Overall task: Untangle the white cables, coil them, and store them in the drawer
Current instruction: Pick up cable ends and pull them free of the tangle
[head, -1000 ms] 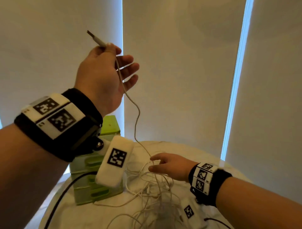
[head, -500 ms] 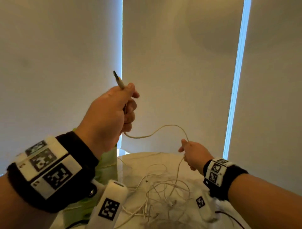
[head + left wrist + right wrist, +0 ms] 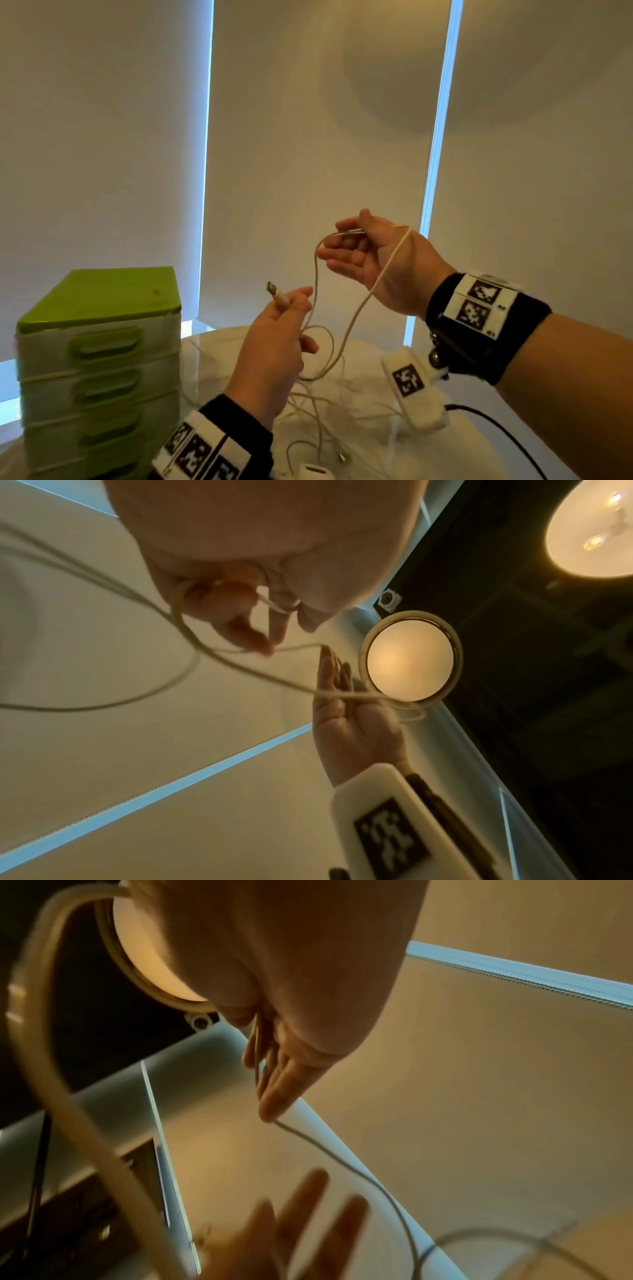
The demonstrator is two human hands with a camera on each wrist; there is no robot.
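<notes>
One white cable (image 3: 356,315) is lifted above the table. My left hand (image 3: 294,308) pinches it just below its plug (image 3: 275,294), which points up and to the left. From there the cable rises to my right hand (image 3: 342,250), held higher with its palm towards me. It passes between that thumb and forefinger, wraps round the back of the hand and drops across the palm to the tangle of white cables (image 3: 325,411) on the table. The left wrist view shows the right hand (image 3: 349,718) with the cable (image 3: 240,669) across it. The green drawer unit (image 3: 99,342) stands at left, its drawers closed.
The round white table (image 3: 212,359) carries the tangle and the drawer unit. A black lead (image 3: 496,425) trails from my right wrist camera (image 3: 411,387). Closed blinds (image 3: 308,137) hang behind the table. A ceiling lamp (image 3: 411,658) shows in the wrist views.
My left hand came down from head height with the plug end. My right hand rose off the tangle, turned palm towards me and now has the cable looped round it.
</notes>
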